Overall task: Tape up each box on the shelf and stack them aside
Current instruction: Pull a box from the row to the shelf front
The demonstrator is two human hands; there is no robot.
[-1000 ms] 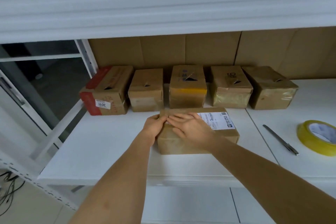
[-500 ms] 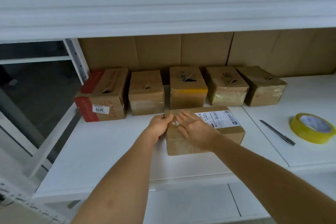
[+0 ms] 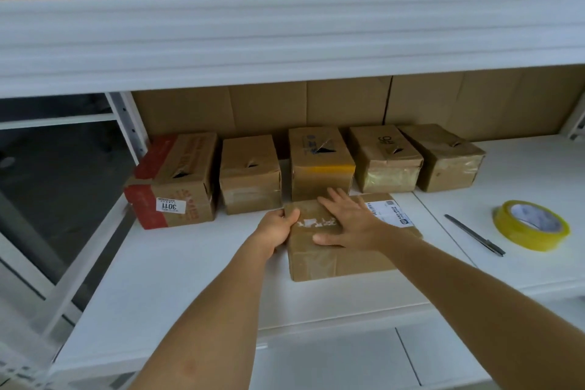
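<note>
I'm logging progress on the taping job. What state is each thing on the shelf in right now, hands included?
Front box: flaps closed, lying flat, apart from the row.
Left hand: grips the front box's left end.
Right hand: flat, pressing on the front box's top.
Five back boxes: in a row, tops torn open with small holes.
Tape roll: lying flat, untouched.
Pen: lying on the shelf, untouched.

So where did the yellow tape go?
In the head view, the yellow tape roll lies flat on the white shelf, far right, just beside the pen and right of the box under both hands.
</note>
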